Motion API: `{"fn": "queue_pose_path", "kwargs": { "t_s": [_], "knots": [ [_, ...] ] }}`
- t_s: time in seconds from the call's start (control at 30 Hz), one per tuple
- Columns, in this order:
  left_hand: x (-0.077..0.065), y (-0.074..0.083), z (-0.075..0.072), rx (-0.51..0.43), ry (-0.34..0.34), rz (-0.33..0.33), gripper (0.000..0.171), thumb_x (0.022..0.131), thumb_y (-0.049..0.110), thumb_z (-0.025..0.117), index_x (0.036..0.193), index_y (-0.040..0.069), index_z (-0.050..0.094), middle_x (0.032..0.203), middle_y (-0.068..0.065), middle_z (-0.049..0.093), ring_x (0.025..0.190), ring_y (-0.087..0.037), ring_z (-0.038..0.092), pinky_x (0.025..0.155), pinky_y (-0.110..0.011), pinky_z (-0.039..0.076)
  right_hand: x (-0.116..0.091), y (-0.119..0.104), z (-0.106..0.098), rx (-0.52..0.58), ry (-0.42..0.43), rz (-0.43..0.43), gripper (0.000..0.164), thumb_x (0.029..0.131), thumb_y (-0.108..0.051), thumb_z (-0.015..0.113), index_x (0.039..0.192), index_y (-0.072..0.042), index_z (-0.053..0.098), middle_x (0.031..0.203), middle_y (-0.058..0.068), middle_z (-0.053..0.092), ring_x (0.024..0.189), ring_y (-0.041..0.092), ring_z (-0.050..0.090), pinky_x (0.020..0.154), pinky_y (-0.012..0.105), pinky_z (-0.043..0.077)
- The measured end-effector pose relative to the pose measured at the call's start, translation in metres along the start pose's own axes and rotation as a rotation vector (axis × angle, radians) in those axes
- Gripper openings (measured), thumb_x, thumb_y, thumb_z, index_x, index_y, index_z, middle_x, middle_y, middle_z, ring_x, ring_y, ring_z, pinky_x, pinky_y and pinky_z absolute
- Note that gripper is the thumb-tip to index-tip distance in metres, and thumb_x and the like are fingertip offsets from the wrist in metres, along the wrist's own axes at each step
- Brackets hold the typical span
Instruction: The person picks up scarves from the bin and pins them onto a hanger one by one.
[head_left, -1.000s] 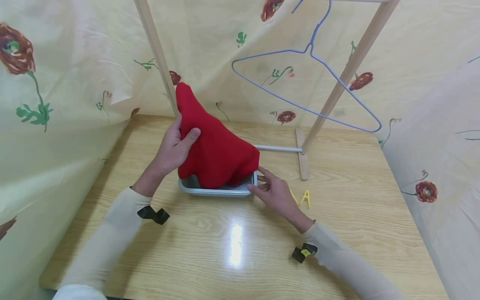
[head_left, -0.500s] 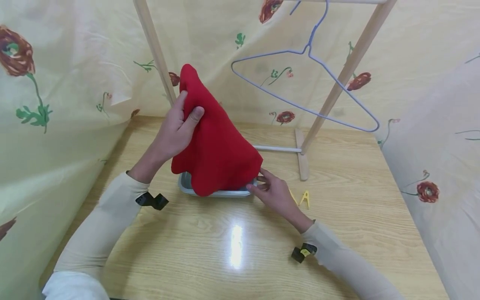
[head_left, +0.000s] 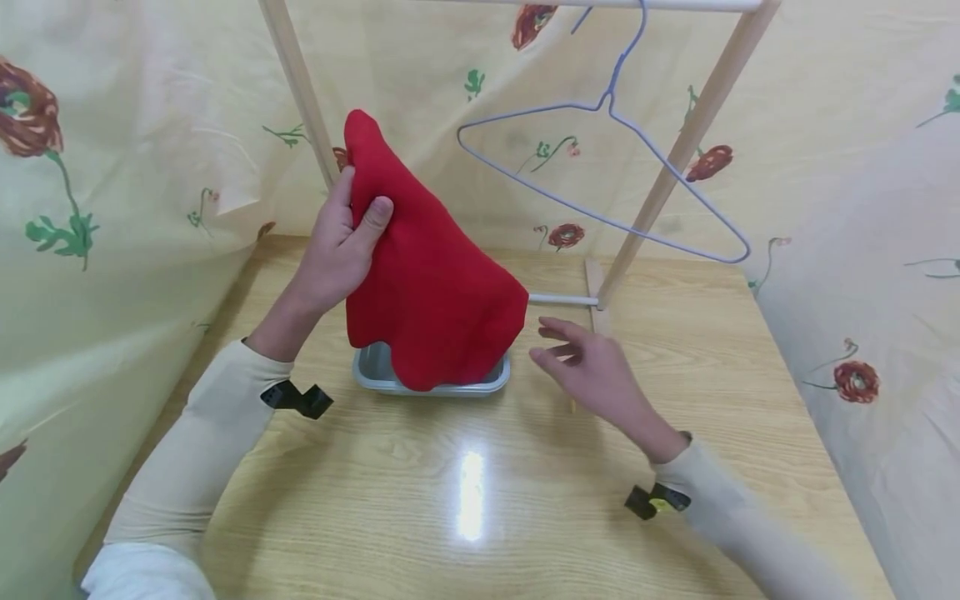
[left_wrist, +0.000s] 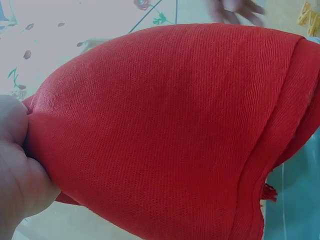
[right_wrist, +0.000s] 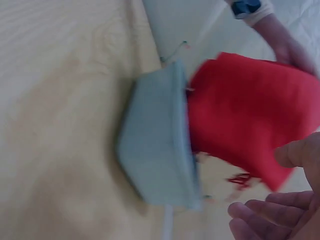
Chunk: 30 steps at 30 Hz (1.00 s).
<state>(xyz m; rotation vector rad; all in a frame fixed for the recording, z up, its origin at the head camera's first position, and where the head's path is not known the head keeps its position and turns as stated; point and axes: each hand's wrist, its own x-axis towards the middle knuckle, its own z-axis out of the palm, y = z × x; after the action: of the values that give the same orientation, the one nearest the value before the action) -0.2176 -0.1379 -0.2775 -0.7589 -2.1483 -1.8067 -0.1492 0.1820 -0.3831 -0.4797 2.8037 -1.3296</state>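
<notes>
Left hand pinches a red cloth near its upper left edge, thumb on the near face; the remaining fingers are mostly hidden behind the fabric. The cloth hangs above and partly in front of a tray, covering most of its opening; whether the lower edge touches the inside cannot be told. Right hand grips nothing: fingers loosely bent, thumb spread away, just beside the cloth's right corner and apart from it in the head view. That hand hides nearly all of the yellow clips there, leaving a sliver; the left wrist view shows them at its upper right corner, cut by the edge. A fringe protrudes below the cloth, its greater part concealed. The hanger has its hook cropped at the top; the rack is likewise cropped, its base bar partly behind the cloth. The right wrist view is blurred, the cloth and tray being soft-edged. On the right wrist unit, a yellow patch is too small to read. Both sleeves run out of frame over the table.
</notes>
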Motion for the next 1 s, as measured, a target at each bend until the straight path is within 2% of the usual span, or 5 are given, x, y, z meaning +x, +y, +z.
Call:
{"fn": "queue_pose_path", "kwargs": {
  "t_s": [0.2,0.37,0.57,0.83,1.0],
  "knots": [
    [-0.004,-0.004,-0.001,-0.022,0.004,-0.021,0.026,0.099,0.013,0.050,0.123,0.010,0.041,0.108,-0.009,0.054,0.096,-0.023,0.058,0.078,-0.029,0.050,0.000,-0.029,-0.050,-0.086,0.041,-0.073,0.050,0.087,-0.039,0.069,0.131,-0.016,0.058,0.122,0.002,0.065,0.089,0.014,0.069,0.068,0.026,0.056],
    [-0.006,-0.008,-0.001,-0.057,0.017,-0.038,0.027,0.099,0.014,0.050,0.124,0.011,0.041,0.110,-0.010,0.054,0.098,-0.025,0.058,0.080,-0.030,0.050,0.010,-0.052,-0.090,-0.128,0.108,-0.070,0.046,0.086,-0.041,0.070,0.127,-0.022,0.062,0.119,-0.002,0.066,0.086,0.013,0.069,0.066,0.019,0.054],
    [-0.007,-0.011,0.000,-0.065,0.017,-0.050,0.030,0.099,0.016,0.051,0.126,0.011,0.041,0.111,-0.010,0.054,0.099,-0.025,0.058,0.081,-0.030,0.050,0.028,-0.076,-0.137,-0.091,0.220,-0.063,0.040,0.085,-0.031,0.073,0.123,-0.020,0.065,0.119,0.000,0.067,0.083,-0.001,0.067,0.067,0.013,0.052],
    [-0.009,-0.018,0.000,-0.047,0.009,-0.044,0.029,0.099,0.016,0.049,0.127,0.011,0.040,0.108,-0.009,0.055,0.096,-0.023,0.059,0.079,-0.029,0.051,0.055,-0.079,-0.186,-0.022,0.347,-0.032,0.037,0.084,-0.030,0.074,0.117,-0.015,0.069,0.097,-0.016,0.071,0.083,0.001,0.065,0.066,0.011,0.045],
    [-0.010,-0.022,0.001,-0.043,0.014,-0.035,0.028,0.100,0.016,0.048,0.126,0.010,0.041,0.106,-0.009,0.055,0.094,-0.023,0.060,0.078,-0.029,0.050,0.071,-0.068,-0.198,0.076,0.316,0.002,0.039,0.084,-0.026,0.074,0.118,-0.009,0.068,0.095,-0.013,0.071,0.084,0.001,0.066,0.073,0.009,0.045]
  ]
}}
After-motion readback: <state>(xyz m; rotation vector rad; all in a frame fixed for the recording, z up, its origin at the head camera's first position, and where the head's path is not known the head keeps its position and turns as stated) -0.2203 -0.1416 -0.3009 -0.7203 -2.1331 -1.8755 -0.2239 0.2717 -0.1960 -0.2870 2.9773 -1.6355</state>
